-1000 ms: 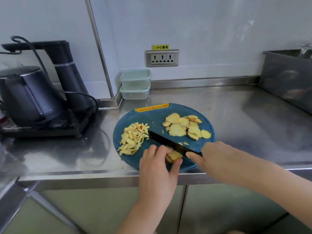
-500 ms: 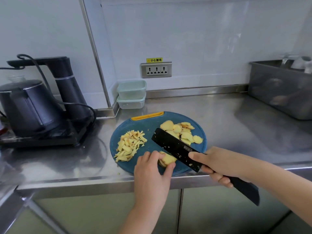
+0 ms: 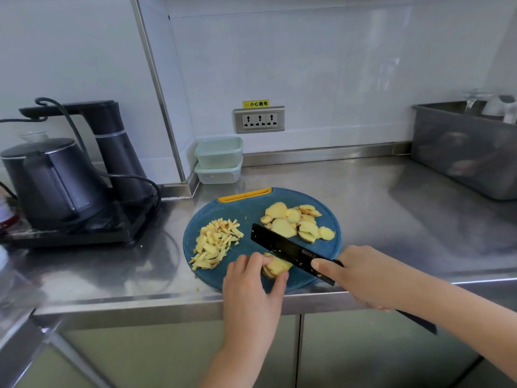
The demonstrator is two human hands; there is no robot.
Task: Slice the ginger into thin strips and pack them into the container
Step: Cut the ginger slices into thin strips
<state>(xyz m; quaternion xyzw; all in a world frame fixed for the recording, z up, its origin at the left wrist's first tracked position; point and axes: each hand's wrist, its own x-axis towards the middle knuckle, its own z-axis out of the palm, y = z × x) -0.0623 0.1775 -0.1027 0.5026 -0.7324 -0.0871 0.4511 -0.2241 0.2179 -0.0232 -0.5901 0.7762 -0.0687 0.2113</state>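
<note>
**Item in hand.** A small stack of ginger slices (image 3: 275, 266) lies on the near part of the round blue cutting board (image 3: 251, 208). The left hand (image 3: 251, 287) holds it down, fingers curled over the top and thumb against its near side.

**Tool.** The right hand (image 3: 361, 275) grasps the black knife (image 3: 291, 249) at the handle, forefinger laid along the flat of the blade. The blade is tilted, with its flat towards the camera, and sits at the right side of the stack. Whether the edge has entered the ginger cannot be told.

**Work done.** A heap of ginger strips (image 3: 215, 243) lies on the left of the board, apart from the stack. The strips look uneven in width, some of them rather broad.

**Work outstanding.** A pile of uncut ginger slices (image 3: 296, 222) sits on the far right of the board, beyond the blade. It appears about as large as the heap of strips. With the stack under the hand also uncut, I judge the slicing to be roughly half complete.

**Packing.** Not begun. Two clear containers (image 3: 219, 159) stand stacked against the wall behind the board, well apart from the ginger. No ginger shows in either.

**Surroundings.** The board rests on a steel counter (image 3: 391, 219) near its front edge. A black kettle (image 3: 53, 180) stands on its base to the left, a wall socket (image 3: 259, 119) is above the containers, and a metal bin (image 3: 464, 152) is at far right.
</note>
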